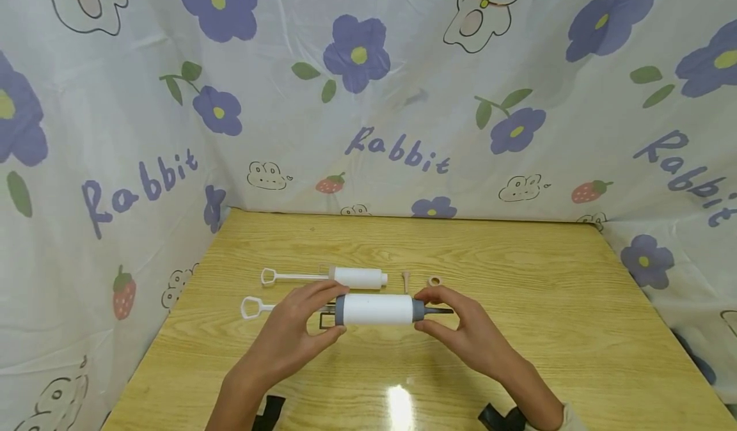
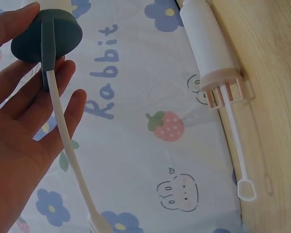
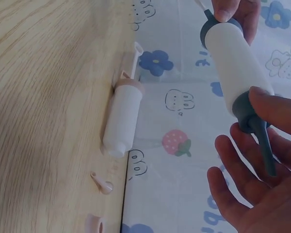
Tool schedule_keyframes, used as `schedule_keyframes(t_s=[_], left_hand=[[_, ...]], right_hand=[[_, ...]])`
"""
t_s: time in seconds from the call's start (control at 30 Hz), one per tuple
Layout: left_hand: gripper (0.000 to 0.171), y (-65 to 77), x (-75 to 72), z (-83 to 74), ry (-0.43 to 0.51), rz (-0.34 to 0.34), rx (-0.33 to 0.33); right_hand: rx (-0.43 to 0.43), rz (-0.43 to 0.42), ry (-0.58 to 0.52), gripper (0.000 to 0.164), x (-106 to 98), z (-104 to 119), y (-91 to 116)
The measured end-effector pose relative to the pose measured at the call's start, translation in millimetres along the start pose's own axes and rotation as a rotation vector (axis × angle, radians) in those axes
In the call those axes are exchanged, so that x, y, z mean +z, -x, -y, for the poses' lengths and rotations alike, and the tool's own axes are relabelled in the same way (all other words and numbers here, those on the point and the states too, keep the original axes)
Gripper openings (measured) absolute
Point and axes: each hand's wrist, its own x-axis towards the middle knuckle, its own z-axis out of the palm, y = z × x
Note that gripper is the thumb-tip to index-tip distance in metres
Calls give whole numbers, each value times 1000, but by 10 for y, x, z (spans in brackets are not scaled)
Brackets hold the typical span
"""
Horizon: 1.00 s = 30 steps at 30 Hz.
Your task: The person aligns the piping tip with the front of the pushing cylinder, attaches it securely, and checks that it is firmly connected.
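Both hands hold a white tube [image 1: 377, 309] level above the wooden table [image 1: 547, 329]. My left hand [image 1: 336, 313] pinches its grey rear cap [image 2: 46, 34], from which a white plunger rod [image 2: 68, 145] sticks out to the left. My right hand [image 1: 428, 313] pinches the grey front cap, thumb on top, with the dark nozzle [image 3: 264, 145] lying over the fingers [image 3: 242, 189]. The tube's white body [image 3: 235, 63] shows bare between the two hands.
A second white tube [image 1: 357, 277] with a pink end and a white plunger lies just behind the hands. To its right lie a small pink nozzle tip [image 1: 406, 281] and a pink ring [image 1: 434, 281]. Flower-printed cloth [image 1: 368, 98] walls the table on three sides.
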Motion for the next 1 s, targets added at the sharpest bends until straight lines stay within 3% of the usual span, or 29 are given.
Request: schedule_keyframes(t_s=[0.3, 0.63, 1.0], left_hand=[[56, -36, -21, 1, -42, -13, 23], [55, -91, -4, 19, -102, -62, 95], [56, -151, -11, 21, -155, -61, 136]], right_hand=[[43, 16, -21, 26, 56, 13, -19], [140, 57, -53, 31, 43, 60, -45], [206, 82, -134, 33, -5, 102, -93]])
